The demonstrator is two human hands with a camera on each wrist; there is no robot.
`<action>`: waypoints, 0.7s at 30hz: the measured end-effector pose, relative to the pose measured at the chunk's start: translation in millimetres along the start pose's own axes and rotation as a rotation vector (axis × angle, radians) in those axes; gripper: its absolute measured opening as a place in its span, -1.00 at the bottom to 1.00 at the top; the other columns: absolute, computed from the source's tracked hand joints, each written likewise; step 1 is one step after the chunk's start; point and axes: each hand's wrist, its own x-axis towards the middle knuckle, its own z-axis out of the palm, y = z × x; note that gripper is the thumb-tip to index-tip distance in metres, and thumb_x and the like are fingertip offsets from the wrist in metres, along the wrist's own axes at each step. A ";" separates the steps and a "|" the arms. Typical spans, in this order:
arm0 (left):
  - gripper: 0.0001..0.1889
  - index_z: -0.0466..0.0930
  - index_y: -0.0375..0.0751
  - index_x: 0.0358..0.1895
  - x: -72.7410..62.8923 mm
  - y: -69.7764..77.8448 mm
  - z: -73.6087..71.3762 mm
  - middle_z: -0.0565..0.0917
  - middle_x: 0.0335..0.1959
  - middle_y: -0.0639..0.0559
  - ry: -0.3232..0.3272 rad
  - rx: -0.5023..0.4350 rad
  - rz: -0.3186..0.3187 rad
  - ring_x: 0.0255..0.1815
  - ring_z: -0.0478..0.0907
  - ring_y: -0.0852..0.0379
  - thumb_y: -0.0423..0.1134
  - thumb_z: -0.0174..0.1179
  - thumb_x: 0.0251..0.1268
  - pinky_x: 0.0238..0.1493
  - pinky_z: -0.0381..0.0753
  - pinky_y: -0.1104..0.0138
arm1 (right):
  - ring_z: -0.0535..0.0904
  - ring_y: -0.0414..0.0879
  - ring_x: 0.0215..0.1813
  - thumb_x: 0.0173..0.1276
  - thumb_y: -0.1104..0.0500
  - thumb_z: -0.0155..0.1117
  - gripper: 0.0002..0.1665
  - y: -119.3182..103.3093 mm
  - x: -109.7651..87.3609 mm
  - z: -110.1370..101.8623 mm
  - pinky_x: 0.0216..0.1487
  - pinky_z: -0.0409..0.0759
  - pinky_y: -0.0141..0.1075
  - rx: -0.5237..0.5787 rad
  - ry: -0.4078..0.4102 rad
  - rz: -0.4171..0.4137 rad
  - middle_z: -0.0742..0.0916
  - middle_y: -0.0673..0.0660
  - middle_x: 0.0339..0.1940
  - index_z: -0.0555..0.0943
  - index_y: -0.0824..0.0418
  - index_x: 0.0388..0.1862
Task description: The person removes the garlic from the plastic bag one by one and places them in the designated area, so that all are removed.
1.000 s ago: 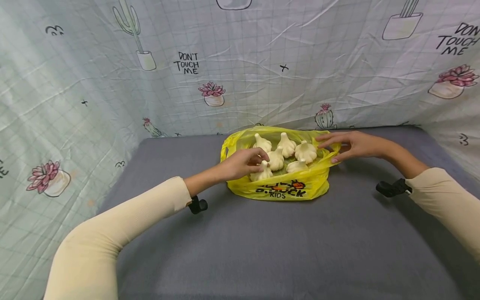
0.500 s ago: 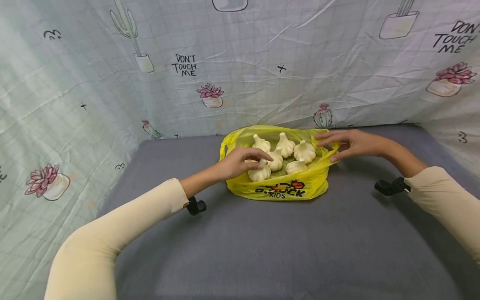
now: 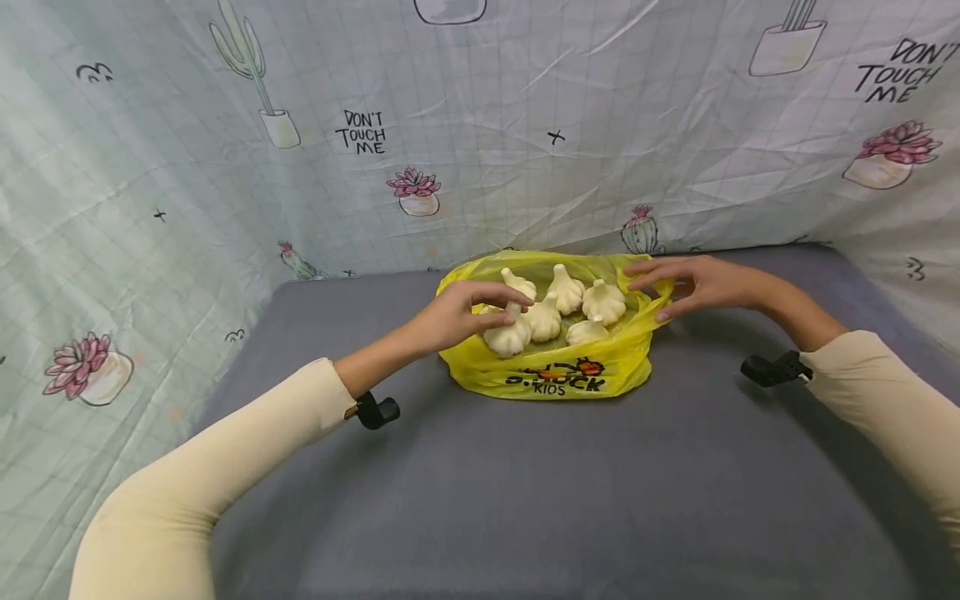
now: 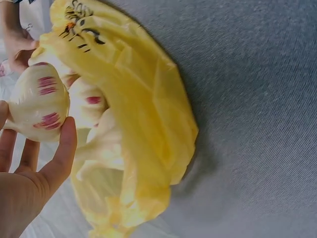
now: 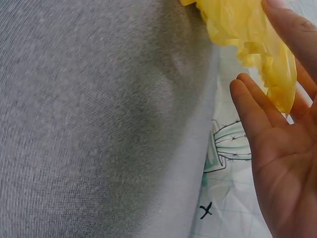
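Note:
A yellow plastic bag [image 3: 555,379] lies on the grey surface with its mouth spread wide. Several whitish garlic bulbs [image 3: 603,302] sit inside it, stalks mostly pointing up. At the bag's left side my left hand [image 3: 450,318] pinches a garlic bulb [image 4: 42,101] between thumb and fingertips; pink streaks mark its underside in the left wrist view. The held bulb overlaps the bag's front left edge in the head view. My right hand [image 3: 712,285] holds the bag's right edge, with the gathered yellow plastic [image 5: 272,59] between thumb and fingers.
A grey cloth-covered table [image 3: 525,492] extends in front of the bag. Behind it hangs a pale curtain [image 3: 487,125] printed with cacti, succulents and lettering. Black wrist devices sit under both cream sleeves.
My left hand has taken hold of the front left garlic bulb and lifted it slightly up and to the left. My right hand stays at the bag's right edge.

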 end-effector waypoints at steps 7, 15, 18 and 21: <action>-0.68 0.70 -0.06 0.21 -4.3 6.4 -4.0 0.70 0.15 0.13 0.038 0.009 -0.001 0.23 0.57 0.14 -0.26 0.28 0.45 0.18 0.59 0.10 | 0.24 -0.30 0.52 0.34 0.16 0.48 -0.42 0.2 -2.9 2.4 0.08 0.60 -0.40 -0.022 0.048 -0.029 0.39 0.15 0.57 0.62 0.09 0.34; -0.68 0.69 -0.03 0.22 -17.7 8.0 -5.8 0.70 0.18 0.08 0.067 0.000 -0.019 0.24 0.56 0.14 -0.23 0.27 0.46 0.26 0.55 0.04 | 0.66 -0.31 0.04 0.40 0.22 0.41 -0.53 1.7 -5.6 4.6 -0.14 0.69 -0.31 -0.016 0.103 -0.048 0.42 0.23 0.54 0.66 0.16 0.28; -0.68 0.69 0.02 0.22 -24.4 8.4 -7.0 0.70 0.17 0.04 0.084 -0.007 -0.027 0.22 0.56 0.13 -0.22 0.27 0.46 0.19 0.60 0.03 | 0.70 -0.23 -0.08 0.40 0.23 0.41 -0.56 0.9 -6.2 6.7 -0.21 0.71 -0.25 -0.005 0.104 -0.065 0.44 0.24 0.52 0.68 0.18 0.25; -0.69 0.69 0.07 0.21 -30.5 8.4 -9.3 0.70 0.16 0.08 0.102 -0.003 -0.034 0.21 0.56 0.15 -0.21 0.27 0.46 0.05 0.65 0.06 | 0.70 -0.19 -0.18 0.38 0.26 0.42 -0.57 -0.8 -6.5 8.5 -0.27 0.69 -0.25 -0.008 0.114 -0.091 0.48 0.22 0.48 0.69 0.21 0.22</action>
